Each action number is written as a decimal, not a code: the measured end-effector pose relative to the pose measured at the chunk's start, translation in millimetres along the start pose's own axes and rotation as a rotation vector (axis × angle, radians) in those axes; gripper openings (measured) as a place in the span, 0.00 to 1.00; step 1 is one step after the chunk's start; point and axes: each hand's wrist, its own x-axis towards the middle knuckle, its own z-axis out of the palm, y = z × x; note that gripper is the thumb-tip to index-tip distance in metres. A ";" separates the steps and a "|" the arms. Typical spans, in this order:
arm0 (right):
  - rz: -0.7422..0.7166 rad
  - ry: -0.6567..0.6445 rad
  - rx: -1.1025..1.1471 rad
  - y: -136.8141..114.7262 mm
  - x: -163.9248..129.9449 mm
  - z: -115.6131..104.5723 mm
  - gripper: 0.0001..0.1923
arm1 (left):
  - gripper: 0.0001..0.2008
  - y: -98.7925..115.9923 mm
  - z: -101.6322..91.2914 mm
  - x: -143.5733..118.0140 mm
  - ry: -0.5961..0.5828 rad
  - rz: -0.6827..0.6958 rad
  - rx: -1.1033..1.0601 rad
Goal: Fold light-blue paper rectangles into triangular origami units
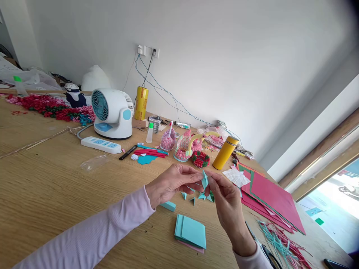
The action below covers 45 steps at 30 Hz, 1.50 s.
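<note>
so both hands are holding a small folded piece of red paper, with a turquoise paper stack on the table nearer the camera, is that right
Not quite: the head view shows that the folded piece is turquoise, not red. The left hand and right hand do both hold it, and the turquoise paper stack is on the table nearer the camera.

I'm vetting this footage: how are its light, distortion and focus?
All in the head view: opening at right washed out; upper-right corner blackened; flask leans, probably wide-angle distortion; left hand, right hand and held paper look fairly sharp.
</note>
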 end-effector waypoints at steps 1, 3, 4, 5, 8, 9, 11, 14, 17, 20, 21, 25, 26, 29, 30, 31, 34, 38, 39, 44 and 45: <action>-0.003 -0.003 -0.011 -0.8 0.1 -0.2 0.12 | 0.17 -0.5 0.6 0.3 0.008 0.007 0.002; -0.018 0.000 -0.053 -2.3 0.2 -0.3 0.12 | 0.17 -2.4 2.3 1.6 0.033 0.033 0.016; -0.028 0.004 -0.079 -2.8 0.2 -0.1 0.12 | 0.17 -3.7 3.3 2.4 0.052 0.055 0.035; -0.039 0.011 -0.107 -3.1 0.2 0.1 0.12 | 0.17 -4.9 4.4 3.3 0.077 0.081 0.061; -0.076 0.044 -0.176 -2.7 0.2 1.1 0.12 | 0.17 -7.0 7.5 4.4 0.149 0.148 0.143; -0.079 0.054 -0.188 -2.4 0.2 1.5 0.12 | 0.17 -6.8 8.2 4.1 0.159 0.149 0.154; -0.064 0.073 -0.181 -2.0 0.2 2.0 0.12 | 0.15 -5.2 8.5 2.7 0.150 0.119 0.128; -0.031 0.095 -0.116 -2.1 0.2 2.7 0.12 | 0.13 -1.9 6.4 0.5 0.090 0.035 -0.006; -0.013 0.095 -0.053 -2.8 -0.1 3.5 0.11 | 0.12 -1.1 3.9 0.6 0.063 -0.069 -0.165; 0.008 0.080 0.014 -2.5 -0.6 4.3 0.11 | 0.11 -3.4 3.0 2.3 0.050 -0.146 -0.286; 0.012 0.075 0.038 -1.9 -0.8 4.5 0.11 | 0.11 -4.5 3.1 2.8 0.037 -0.152 -0.308; 0.013 0.060 0.085 2.2 -0.7 4.0 0.10 | 0.12 -7.9 5.0 3.2 -0.015 -0.078 -0.264; 0.011 0.060 0.080 2.9 -0.4 3.8 0.10 | 0.13 -8.2 5.8 3.0 -0.012 -0.041 -0.228; 0.002 0.066 0.041 3.2 0.7 3.7 0.11 | 0.14 -8.1 8.4 2.2 0.041 0.051 -0.108; -0.004 0.070 0.024 2.5 1.1 3.8 0.11 | 0.14 -7.9 9.1 2.1 0.058 0.071 -0.074; -0.012 0.073 0.005 1.6 1.4 4.1 0.10 | 0.15 -7.7 9.8 2.0 0.070 0.085 -0.044; -0.040 0.087 -0.062 -1.3 1.2 4.9 0.10 | 0.16 -7.7 10.9 2.2 0.087 0.117 0.029; -0.079 0.092 -0.202 -2.7 -1.3 5.5 0.11 | 0.14 -8.3 12.3 3.0 0.162 0.187 0.183; -0.095 0.086 -0.243 -2.5 -1.8 5.4 0.11 | 0.12 -8.5 12.8 3.3 0.185 0.217 0.231; -0.177 0.066 -0.381 -1.8 -2.3 4.4 0.12 | 0.08 -9.6 15.6 3.7 0.234 0.300 0.339; -0.192 0.064 -0.399 -2.0 -2.2 4.3 0.12 | 0.07 -9.5 16.3 3.4 0.231 0.292 0.326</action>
